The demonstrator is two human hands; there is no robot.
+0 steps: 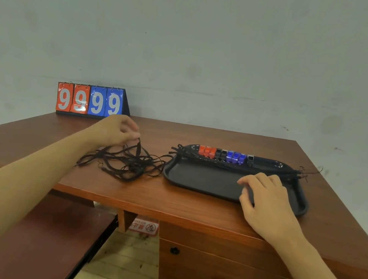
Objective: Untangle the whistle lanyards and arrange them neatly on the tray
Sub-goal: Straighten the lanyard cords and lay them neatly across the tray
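Left hand (pixel 117 130) pinches tangled lanyards (pixel 124 160); right hand (pixel 265 195) rests on tray (pixel 196 177).

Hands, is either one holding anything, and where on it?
The left hand pinches one cord at the top of the tangled lanyards, lifting it. The right hand rests on the tray, holding nothing.

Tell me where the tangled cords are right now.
The tangled cords lie on the desk left of the tray, under the left hand, which pinches one strand; the scoreboard stands behind.
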